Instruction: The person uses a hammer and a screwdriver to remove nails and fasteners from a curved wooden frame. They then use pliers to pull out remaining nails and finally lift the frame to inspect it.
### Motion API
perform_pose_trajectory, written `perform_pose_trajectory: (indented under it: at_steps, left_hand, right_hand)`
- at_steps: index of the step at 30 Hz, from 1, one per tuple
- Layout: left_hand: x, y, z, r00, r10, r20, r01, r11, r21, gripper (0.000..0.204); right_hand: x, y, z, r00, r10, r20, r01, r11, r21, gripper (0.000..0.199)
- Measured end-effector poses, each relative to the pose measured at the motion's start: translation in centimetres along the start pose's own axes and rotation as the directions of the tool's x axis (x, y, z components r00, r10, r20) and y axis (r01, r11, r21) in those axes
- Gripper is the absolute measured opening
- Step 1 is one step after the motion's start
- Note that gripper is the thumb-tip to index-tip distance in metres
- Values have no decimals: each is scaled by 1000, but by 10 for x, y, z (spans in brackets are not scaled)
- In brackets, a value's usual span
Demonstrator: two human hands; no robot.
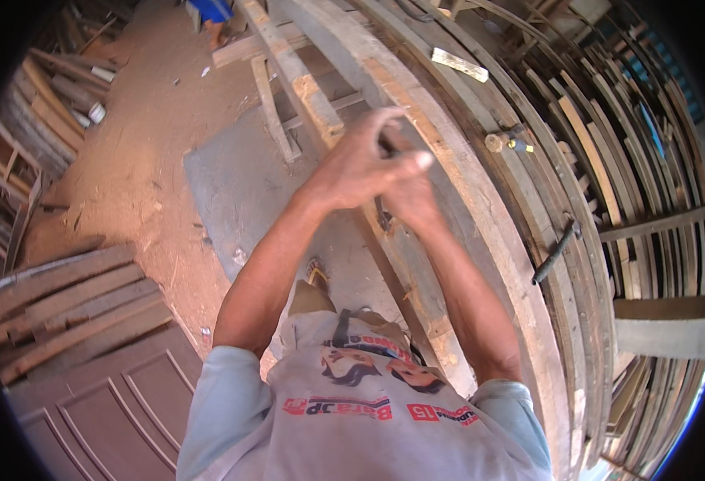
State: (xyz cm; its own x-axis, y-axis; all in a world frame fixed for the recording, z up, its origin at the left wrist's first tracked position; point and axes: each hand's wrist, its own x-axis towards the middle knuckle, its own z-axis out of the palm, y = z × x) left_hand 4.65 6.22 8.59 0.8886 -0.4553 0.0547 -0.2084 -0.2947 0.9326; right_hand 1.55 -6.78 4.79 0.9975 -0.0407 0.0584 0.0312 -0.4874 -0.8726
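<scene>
My left hand and my right hand are clasped together, the left wrapped over the right, above the edge of a long wooden beam. Both grip a thin dark tool whose lower end points down at the inner edge of the beam. Most of the tool is hidden inside the hands, so I cannot tell what kind it is. My forearms rise from the lower edge toward the hands.
A dark metal bar and a small brass-coloured piece lie on the beams to the right. Planks and a panelled door lie at lower left. A grey sheet covers the sawdust floor. Stacked timber fills the right side.
</scene>
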Motion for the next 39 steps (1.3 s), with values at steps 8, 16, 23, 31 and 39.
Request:
perform_pose_trajectory:
  at_steps: [8,16,23,31,39]
  left_hand:
    - [-29,12,20,984,95,-151,-44,950,309,91]
    - [25,-36,-18,994,3,-113,5,998,69,55]
    - [46,-78,-30,996,23,-83,-30,996,-85,45]
    - [75,-112,-34,1000,6,25,0,980,-197,41]
    - [72,-88,-46,997,-75,11,75,996,41,78]
  right_hand:
    - [-16,26,1,977,-211,23,206,967,154,59]
    - [52,20,26,965,-251,79,259,960,-105,55]
    - [67,-6,36,971,-10,239,2,999,33,25]
    - [99,36,55,961,-107,257,137,985,-102,29]
    - [102,11,43,964,-153,217,180,977,-111,45]
